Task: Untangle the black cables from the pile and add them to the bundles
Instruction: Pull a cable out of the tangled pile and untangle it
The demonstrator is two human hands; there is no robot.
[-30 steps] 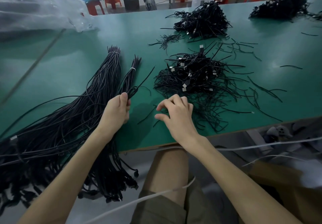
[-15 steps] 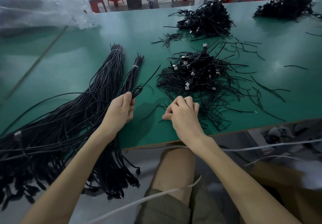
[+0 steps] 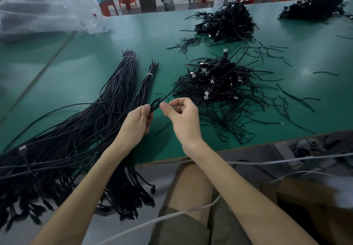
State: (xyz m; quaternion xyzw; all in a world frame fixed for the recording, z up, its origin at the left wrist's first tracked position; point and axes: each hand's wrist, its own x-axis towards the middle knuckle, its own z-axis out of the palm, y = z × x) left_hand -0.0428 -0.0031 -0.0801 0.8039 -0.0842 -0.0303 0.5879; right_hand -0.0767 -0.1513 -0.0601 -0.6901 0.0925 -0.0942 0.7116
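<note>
A tangled pile of black cables (image 3: 221,84) with silver plugs lies on the green table (image 3: 80,69), right of centre. Two tied bundles lie to its left: a thick bundle (image 3: 122,84) and a thin bundle (image 3: 147,80), their tails hanging over the table's near edge. My left hand (image 3: 136,122) grips a small looped black cable (image 3: 156,103) whose end runs up toward the pile. My right hand (image 3: 183,117) is beside that loop, thumb and forefinger pinched close to it; whether it holds anything is unclear.
Two more cable heaps sit at the far side, one heap (image 3: 227,23) behind the pile and another heap (image 3: 317,6) at the far right. Loose black ties (image 3: 294,99) litter the table's right part. A clear plastic bag (image 3: 47,13) lies at far left. White cords (image 3: 286,160) cross my lap.
Both hands have lifted off the table and come together. My right hand left the pile's near edge and moved up left to the loop held by my left hand.
</note>
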